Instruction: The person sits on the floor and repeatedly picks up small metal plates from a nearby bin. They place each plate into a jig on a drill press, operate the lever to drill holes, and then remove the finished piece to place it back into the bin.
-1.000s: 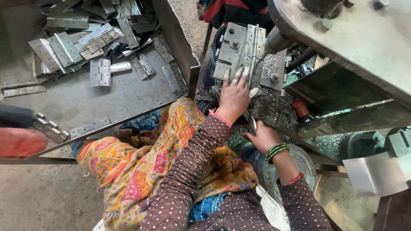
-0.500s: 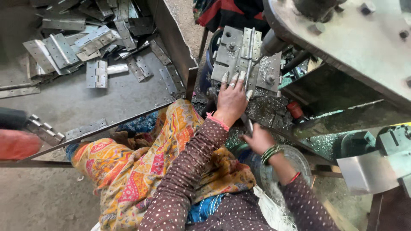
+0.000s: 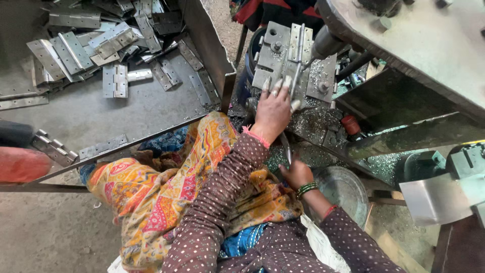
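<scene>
A long, narrow grey metal hinge (image 3: 299, 53) is standing upright against the steel fixture plate (image 3: 275, 60) of a machine, its knuckle line running top to bottom. The plate is dull grey, bolted in several places and dusted with bright metal shavings along its lower edge. The hinge is sitting near the middle of that plate, just left of the machine's round spindle (image 3: 328, 43).

The left hand (image 3: 275, 108) is reaching forward and up, back of the hand facing the camera, with its fingers (image 3: 288, 83) spreading flat against the plate and the lower end of the hinge. It is lying open and pressing rather than gripping; nothing is being closed inside it. The arm, in a brown dotted sleeve (image 3: 222, 202), is stretching out from the lower middle of the view.

The right hand (image 3: 297, 173) is sitting lower and closer to the body, wearing green bangles at the wrist. It is curling around a thin metal rod (image 3: 286, 147) that is rising towards the left hand; the fingers are wrapping tightly on it.

To the left, a sheet-metal tray (image 3: 126, 111) is holding a heap of similar grey hinges (image 3: 113, 81). A round metal pan (image 3: 346, 189) is resting just right of the right hand.
</scene>
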